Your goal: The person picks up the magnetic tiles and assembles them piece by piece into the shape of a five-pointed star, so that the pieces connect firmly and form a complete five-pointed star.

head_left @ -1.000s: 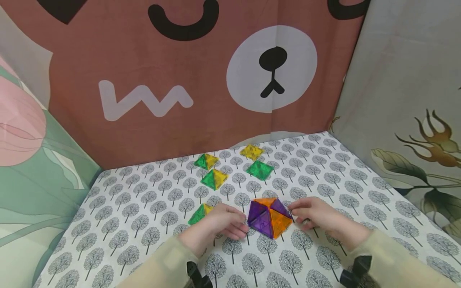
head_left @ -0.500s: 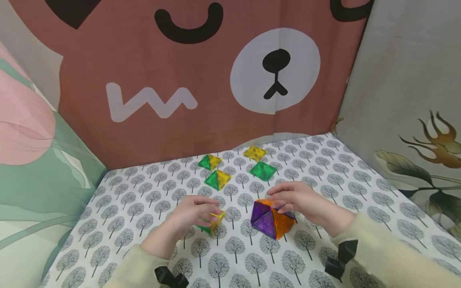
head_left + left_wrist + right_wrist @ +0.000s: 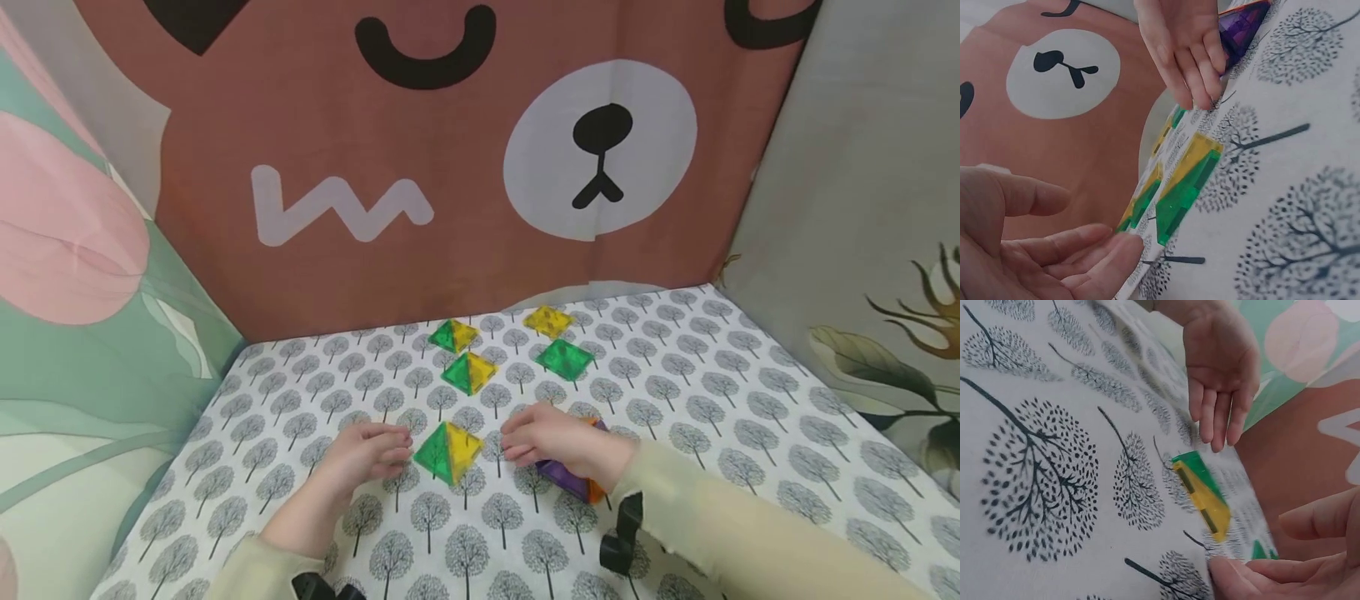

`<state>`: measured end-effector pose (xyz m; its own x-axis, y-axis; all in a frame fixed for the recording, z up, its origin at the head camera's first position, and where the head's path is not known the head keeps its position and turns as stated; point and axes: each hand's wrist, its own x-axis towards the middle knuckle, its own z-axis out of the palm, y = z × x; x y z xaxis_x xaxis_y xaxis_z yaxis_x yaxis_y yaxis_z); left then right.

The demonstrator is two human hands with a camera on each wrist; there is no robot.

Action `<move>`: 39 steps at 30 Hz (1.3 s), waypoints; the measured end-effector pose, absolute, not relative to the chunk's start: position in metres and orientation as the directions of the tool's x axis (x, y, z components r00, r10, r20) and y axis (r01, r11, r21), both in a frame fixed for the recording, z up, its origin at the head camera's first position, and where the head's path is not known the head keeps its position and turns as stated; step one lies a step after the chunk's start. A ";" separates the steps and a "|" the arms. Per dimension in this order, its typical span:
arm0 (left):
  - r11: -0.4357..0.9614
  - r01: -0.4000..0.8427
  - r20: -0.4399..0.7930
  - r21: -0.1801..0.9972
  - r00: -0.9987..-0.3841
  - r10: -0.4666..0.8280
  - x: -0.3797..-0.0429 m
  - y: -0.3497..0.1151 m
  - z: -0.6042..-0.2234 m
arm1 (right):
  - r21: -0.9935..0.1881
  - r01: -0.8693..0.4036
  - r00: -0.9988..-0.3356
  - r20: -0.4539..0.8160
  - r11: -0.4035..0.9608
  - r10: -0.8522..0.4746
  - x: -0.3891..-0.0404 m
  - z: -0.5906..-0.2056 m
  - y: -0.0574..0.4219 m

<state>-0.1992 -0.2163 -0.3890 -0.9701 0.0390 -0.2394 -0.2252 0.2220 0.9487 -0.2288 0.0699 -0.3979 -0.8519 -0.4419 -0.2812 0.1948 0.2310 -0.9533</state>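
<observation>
Behind the tree-print cloth point(image 3: 450, 567) stands a bear-print backdrop point(image 3: 465, 158), larger still. The person's right hand point(image 3: 555, 442) and left hand point(image 3: 360, 462) face each other, thumb and fingers spread on each. A purple-and-orange shape point(image 3: 566, 479) shows partly beneath the right hand. The near green-and-yellow piece point(image 3: 448, 454) lies between both hands, just beside the left fingertips. Farther back lie a green piece point(image 3: 566, 359), two two-coloured pieces point(image 3: 469, 372) and a yellow piece point(image 3: 548, 322).

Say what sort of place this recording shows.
Probably a cloth-lined play corner or recording booth: a bear-print cloth behind, a tree-print covering below, and a translucent green-and-yellow piece on it.
</observation>
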 end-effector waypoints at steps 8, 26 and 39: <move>0.143 -0.242 -0.258 0.960 -0.961 0.101 -0.194 -0.221 -0.396 | -0.956 0.238 -0.845 -0.289 0.169 -0.449 -0.237 -0.404 0.056; 0.053 -0.288 -0.293 0.956 -0.942 0.164 -0.192 -0.223 -0.397 | -0.960 0.263 -0.829 -0.275 0.095 -0.486 -0.236 -0.409 0.051; 0.280 -0.229 -0.268 0.932 -0.957 0.108 -0.191 -0.211 -0.398 | -0.951 0.253 -0.836 -0.308 0.179 -0.455 -0.236 -0.418 0.034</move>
